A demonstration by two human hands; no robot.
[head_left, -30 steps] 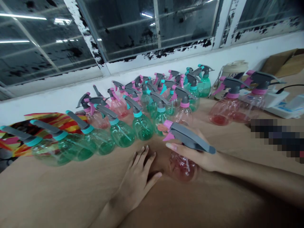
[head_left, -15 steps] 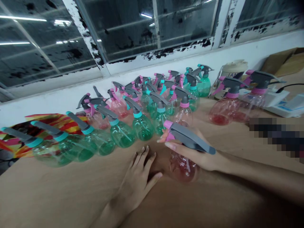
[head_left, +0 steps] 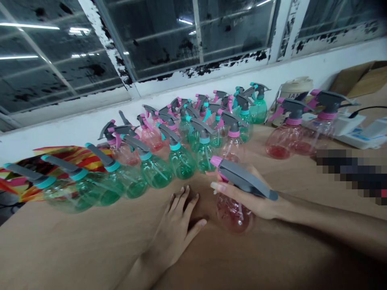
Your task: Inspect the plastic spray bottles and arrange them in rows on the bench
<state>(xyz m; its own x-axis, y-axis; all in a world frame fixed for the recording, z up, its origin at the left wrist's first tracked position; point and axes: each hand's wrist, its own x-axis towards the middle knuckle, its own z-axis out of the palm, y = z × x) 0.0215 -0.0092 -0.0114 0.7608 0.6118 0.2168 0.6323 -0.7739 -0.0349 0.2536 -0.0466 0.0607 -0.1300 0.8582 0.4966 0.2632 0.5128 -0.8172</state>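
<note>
My right hand is wrapped around the neck of a clear pink spray bottle with a grey head and pink nozzle. Its fingers curl over the trigger side, which they mostly cover. The bottle stands on the wooden table, nozzle pointing away to the left. Palm down beside it, my left hand lies on the tabletop with fingers spread and holds nothing. Just beyond both hands stand a green spray bottle and a pink one.
More green bottles line the left, with pink and green ones crowded behind. Two pink bottles stand at right, near a white device, a tub and a cardboard box. Patterned cloth lies left, below windows.
My right fingers have drawn the trigger closer in toward the bottle's neck. The bottle's head has shifted slightly right and down. My left hand has stayed still.
</note>
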